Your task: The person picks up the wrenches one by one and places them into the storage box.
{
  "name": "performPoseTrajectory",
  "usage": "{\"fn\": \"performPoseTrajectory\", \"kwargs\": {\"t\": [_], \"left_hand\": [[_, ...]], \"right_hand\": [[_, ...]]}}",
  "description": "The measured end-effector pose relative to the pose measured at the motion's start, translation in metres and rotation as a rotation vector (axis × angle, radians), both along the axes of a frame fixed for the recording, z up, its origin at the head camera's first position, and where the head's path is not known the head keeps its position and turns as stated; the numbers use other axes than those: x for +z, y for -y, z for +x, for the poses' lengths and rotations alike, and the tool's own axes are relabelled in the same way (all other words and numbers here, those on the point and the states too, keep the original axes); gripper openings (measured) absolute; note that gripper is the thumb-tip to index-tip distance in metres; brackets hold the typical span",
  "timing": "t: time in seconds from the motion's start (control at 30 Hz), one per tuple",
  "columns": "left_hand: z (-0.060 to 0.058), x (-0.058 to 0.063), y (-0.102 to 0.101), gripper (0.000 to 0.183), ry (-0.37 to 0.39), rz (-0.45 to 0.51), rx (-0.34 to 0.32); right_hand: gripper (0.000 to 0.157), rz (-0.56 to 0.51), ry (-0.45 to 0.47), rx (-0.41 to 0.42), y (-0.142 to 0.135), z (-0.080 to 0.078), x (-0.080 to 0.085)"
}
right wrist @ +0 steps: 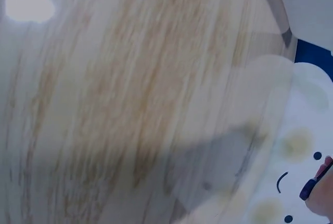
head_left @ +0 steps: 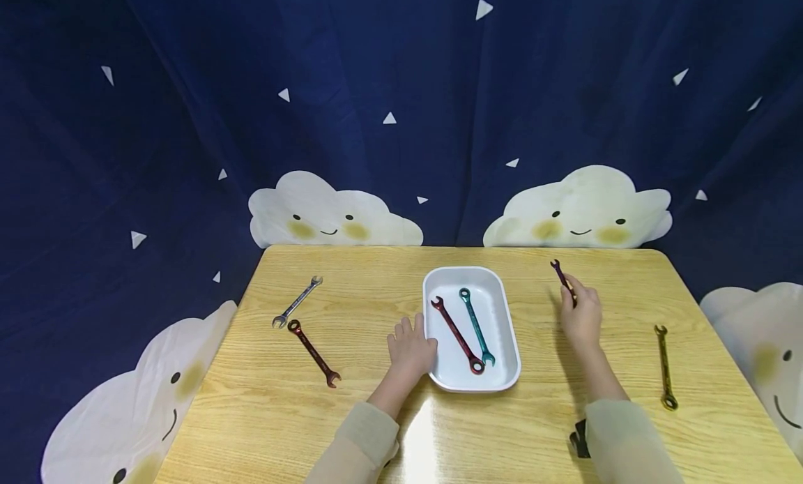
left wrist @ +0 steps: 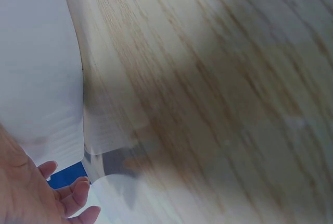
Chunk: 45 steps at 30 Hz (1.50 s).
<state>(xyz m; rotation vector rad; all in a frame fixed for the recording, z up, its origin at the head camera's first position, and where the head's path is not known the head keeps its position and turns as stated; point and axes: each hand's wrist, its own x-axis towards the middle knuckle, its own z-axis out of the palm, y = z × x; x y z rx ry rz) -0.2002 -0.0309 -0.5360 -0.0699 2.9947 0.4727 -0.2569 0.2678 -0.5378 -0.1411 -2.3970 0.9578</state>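
Note:
My right hand (head_left: 582,316) pinches a dark purple combination wrench (head_left: 560,273) above the table, right of a white tray (head_left: 513,344). The wrench's open end points up and away; its lower part is hidden by the fingers. In the right wrist view, one end of this wrench (right wrist: 308,189) shows at the right edge. My left hand (head_left: 412,348) rests against the tray's left side, thumb at the rim and fingers spread; its loose fingers (left wrist: 75,198) show beside the tray wall in the left wrist view. Inside the tray lie a red wrench (head_left: 456,333) and a green wrench (head_left: 477,327).
On the wooden table (head_left: 376,275), a silver wrench (head_left: 297,303) and a dark red wrench (head_left: 314,353) lie left of the tray. A gold wrench (head_left: 665,365) lies at the right. A dark blue curtain (head_left: 401,65) with clouds hangs behind the table.

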Motion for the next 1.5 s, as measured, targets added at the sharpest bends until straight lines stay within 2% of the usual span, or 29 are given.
{"fn": "performPoseTrajectory", "kwargs": {"t": [0.67,0.97,1.3,1.5], "left_hand": [[0.000,-0.002,0.000,0.049,0.003,-0.001,0.001],[0.000,-0.002,0.000,0.050,0.002,0.012,0.000],[-0.001,-0.002,0.000,0.050,0.004,0.021,0.005],[-0.001,-0.002,0.001,0.048,0.009,0.018,0.004]], "right_hand": [[0.029,0.011,-0.096,0.134,0.036,0.003,0.010],[0.029,0.039,-0.095,0.153,0.051,0.005,0.017],[0.028,0.054,-0.140,0.213,0.066,0.005,0.022],[0.029,0.071,-0.126,0.240,0.075,0.005,0.023]]}}
